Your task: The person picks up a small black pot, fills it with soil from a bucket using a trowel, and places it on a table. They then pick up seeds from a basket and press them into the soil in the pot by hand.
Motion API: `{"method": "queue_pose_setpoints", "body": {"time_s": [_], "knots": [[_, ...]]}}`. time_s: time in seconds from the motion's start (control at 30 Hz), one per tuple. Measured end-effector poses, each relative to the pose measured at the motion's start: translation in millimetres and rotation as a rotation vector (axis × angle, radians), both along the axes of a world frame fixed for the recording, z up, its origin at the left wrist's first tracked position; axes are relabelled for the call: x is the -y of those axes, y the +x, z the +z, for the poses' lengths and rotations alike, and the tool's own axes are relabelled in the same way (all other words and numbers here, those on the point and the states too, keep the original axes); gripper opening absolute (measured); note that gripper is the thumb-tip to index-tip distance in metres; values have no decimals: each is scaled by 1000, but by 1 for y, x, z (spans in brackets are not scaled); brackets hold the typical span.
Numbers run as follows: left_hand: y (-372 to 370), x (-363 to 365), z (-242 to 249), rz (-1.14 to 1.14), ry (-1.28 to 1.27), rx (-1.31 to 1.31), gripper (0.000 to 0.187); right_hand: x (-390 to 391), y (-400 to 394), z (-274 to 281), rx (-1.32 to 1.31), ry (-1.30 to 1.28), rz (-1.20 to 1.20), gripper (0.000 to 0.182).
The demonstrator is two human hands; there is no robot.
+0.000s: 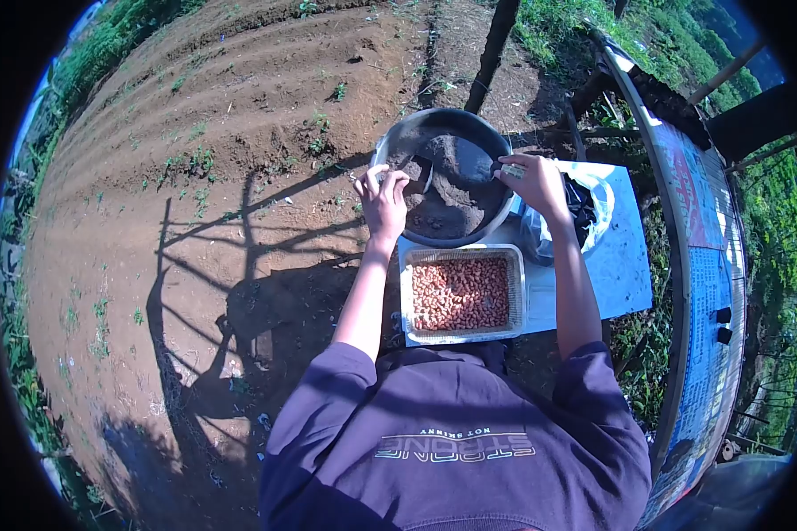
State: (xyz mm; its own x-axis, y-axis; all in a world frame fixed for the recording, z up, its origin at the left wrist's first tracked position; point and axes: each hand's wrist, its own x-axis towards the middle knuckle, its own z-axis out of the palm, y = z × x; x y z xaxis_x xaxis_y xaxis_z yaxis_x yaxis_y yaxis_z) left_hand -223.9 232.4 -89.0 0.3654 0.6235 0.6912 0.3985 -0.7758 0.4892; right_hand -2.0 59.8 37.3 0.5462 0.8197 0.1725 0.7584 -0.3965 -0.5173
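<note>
A round dark basin [388,142] holds loose dark soil [456,212], heaped in the middle. At its left side my left hand [383,202] is closed, fingertips pinching the edge of what looks like a small black plastic bag [421,170] over the soil. My right hand [538,183] is at the right rim, thumb and fingers pinched together at something small and dark that I cannot make out. Below the basin, nearer my body, stands a pale rectangular basket [517,296] of reddish-brown seeds or nuts [459,295].
A clear plastic bag [604,196] with black material inside lies right of the basin on a pale tabletop [630,257]. A wooden post [494,57] rises behind. A printed panel [695,265] borders the right side. Bare soil beds [266,88] stretch left.
</note>
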Motion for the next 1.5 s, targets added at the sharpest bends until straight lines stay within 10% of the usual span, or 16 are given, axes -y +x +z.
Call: {"method": "queue_pose_setpoints", "body": {"time_s": [1.03, 1.5], "knots": [[-1, 2, 0, 10, -69, 18, 8, -45, -34, 117, 192, -473, 246, 36], [-1, 0, -3, -16, -69, 54, 10, -24, -4, 89, 165, -407, 41, 35]]}}
